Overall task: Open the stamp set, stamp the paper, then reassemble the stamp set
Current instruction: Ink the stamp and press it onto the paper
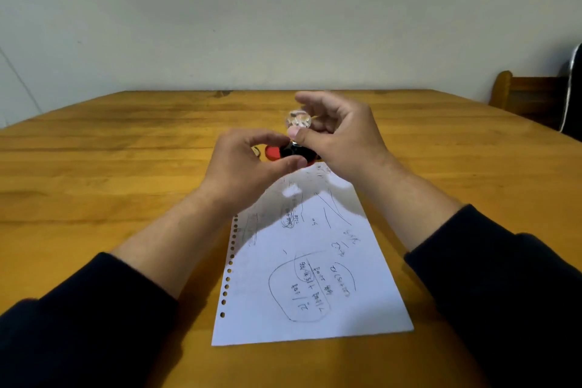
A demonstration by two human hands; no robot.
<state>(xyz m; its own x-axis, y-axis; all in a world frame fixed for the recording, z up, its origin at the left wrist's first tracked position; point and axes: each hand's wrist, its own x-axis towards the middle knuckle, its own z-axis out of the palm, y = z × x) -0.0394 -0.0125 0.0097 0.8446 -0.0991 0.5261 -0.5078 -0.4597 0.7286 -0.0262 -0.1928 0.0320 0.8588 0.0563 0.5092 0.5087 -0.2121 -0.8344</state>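
Above the far edge of the white hole-punched sheet of scribbled paper (310,268), I am seeing the right hand (340,135) pinching a clear rounded stamp top (298,119) between thumb and fingers. Just left, the left hand (248,161) is gripping the black stamp body (291,151), thumb and forefinger curled around it, beside a red cap (271,152) on the wooden table (126,167).

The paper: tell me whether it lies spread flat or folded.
Spread flat. The paper lies in one layer on the wooden table, punched holes along its left edge, handwriting showing, no crease.
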